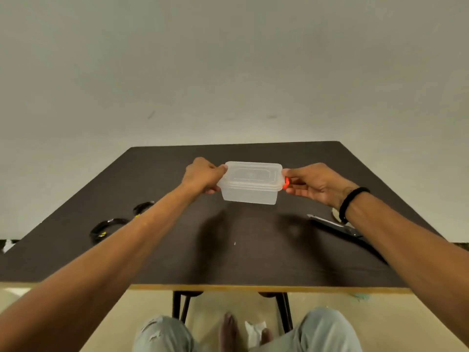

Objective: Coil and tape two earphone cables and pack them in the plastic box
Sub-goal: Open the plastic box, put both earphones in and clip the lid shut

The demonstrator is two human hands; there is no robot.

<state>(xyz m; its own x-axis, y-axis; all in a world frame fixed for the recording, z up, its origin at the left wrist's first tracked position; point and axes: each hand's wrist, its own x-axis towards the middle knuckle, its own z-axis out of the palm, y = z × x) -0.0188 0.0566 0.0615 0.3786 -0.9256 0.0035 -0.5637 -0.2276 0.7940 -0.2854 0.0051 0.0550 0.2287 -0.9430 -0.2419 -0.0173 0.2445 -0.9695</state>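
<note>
Held up above the far middle of the dark table [253, 262] between both hands: a clear plastic box [250, 185], lid on, tilted slightly toward the camera, its shadow falling on the tabletop just below. Left hand [203, 175] wrapped on the box's left end, fingers curled around it, thumb up at the lid's edge. Right hand [313, 182] at the right end, thumb and fingertips pinching the red clasp [286, 182] on that side, fingers closed on it. Black band [351, 203] around the right wrist. On the left part of the table, well apart from the box, two coiled black cables: the near coil [106, 228] with a small yellow spot on it, the far coil [142, 207] just beyond, partly hidden behind the left forearm. On the right, dark scissors [340, 228] lying flat, blade tip pointing toward the middle, handles covered by the right forearm. Beside the scissors, just past the band, a pale round edge, perhaps a tape roll [335, 214], mostly hidden by the wrist; hard to tell. Between the hands and the near edge, only a tiny pale speck [234, 243] on the wood. Below the table edge, black metal legs [283, 311], knees in light trousers, bare feet, and a white scrap [255, 331] on the floor.
</note>
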